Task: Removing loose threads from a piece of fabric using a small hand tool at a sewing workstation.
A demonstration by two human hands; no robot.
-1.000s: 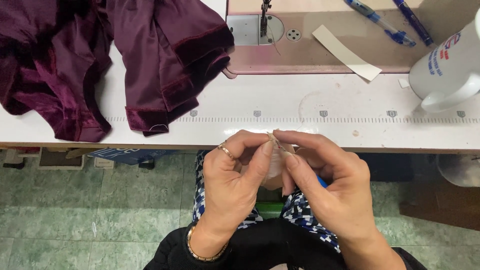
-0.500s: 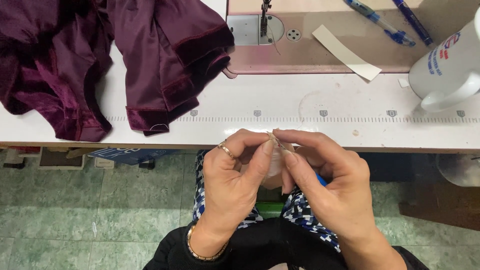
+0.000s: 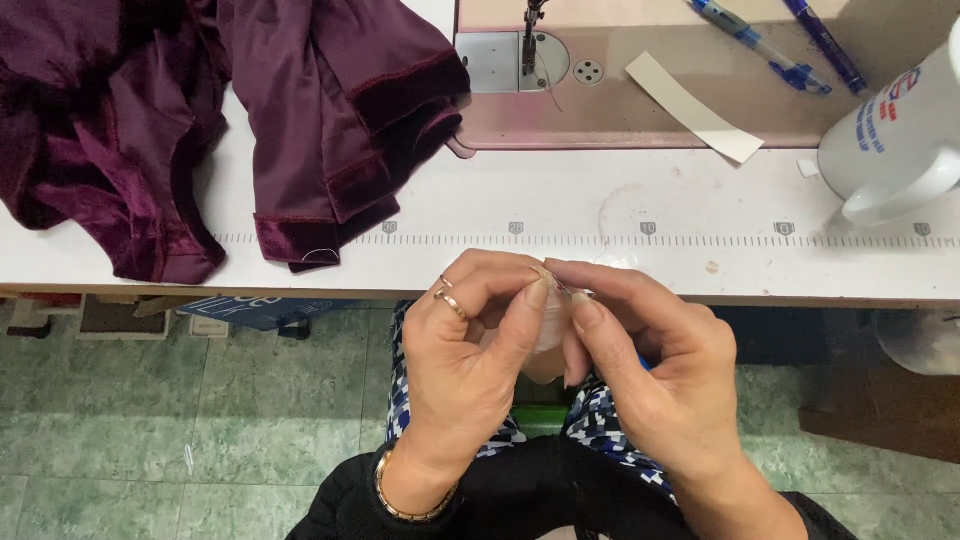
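Your fingers (image 3: 548, 290) on both hands are pinched together at the tips on something tiny and hard to make out, perhaps a thread end or small pale piece, held just below the near edge of the table (image 3: 600, 210), with your left hand (image 3: 470, 360) and right hand (image 3: 650, 380) touching over your lap. Ease either pinch and it could likely drop to the green floor (image 3: 150, 430), well away from the maroon velvet garment (image 3: 250, 120) and the white mug (image 3: 895, 130).

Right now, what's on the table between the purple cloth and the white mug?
In the head view, bare white tabletop with a printed ruler strip lies between purple cloth and white mug.
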